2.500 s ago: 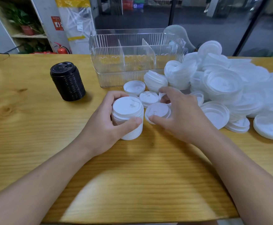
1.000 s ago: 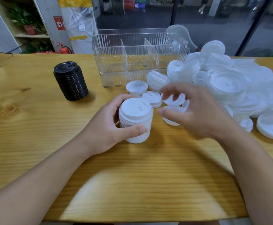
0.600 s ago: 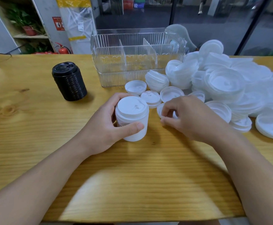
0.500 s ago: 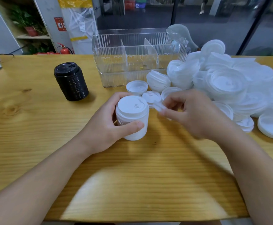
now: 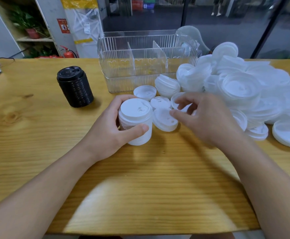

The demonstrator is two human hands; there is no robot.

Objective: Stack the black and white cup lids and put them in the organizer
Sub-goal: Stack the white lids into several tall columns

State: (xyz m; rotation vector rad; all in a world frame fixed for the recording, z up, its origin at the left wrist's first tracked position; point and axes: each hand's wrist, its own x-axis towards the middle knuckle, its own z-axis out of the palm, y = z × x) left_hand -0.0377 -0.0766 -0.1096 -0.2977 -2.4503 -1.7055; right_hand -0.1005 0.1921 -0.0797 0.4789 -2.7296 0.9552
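On the counter [image 5: 37, 135], left hand [image 5: 109, 133] clamps the white stack [image 5: 135, 121]; right hand [image 5: 204, 116] pinches a light, slippery loose lid [image 5: 164, 119] at its rim.

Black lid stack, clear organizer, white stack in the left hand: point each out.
black lid stack [image 5: 75, 90], head view, ribbed side.
clear organizer [image 5: 120, 66], head view, front wall.
white lid stack [image 5: 134, 108], head view, top lid.

wooden table [image 5: 37, 152], black lid stack [image 5: 75, 87], clear organizer [image 5: 140, 66], white lids [image 5: 240, 88]
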